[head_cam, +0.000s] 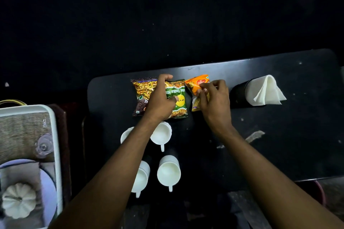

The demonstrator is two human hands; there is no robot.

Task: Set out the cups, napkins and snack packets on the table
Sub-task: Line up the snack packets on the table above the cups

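Three snack packets lie side by side at the far edge of the black table (pixel 279 135): a brown one (pixel 142 92), a green one (pixel 178 98) and an orange one (pixel 196 84). My left hand (pixel 162 98) grips the green packet, thumb on its face and fingers over its top edge. My right hand (pixel 214 98) pinches the orange packet. Several white cups (pixel 168 172) stand in two rows nearer me, partly hidden by my left forearm. White napkins (pixel 264 90) stick out of a dark holder (pixel 239 92) at the right.
A white tray (pixel 55 135) sits to the left on a lower stand, holding a woven mat, a clear glass (pixel 43 146), a plate and a white pumpkin-shaped lid (pixel 18 200). Dark floor lies beyond the table's far edge.
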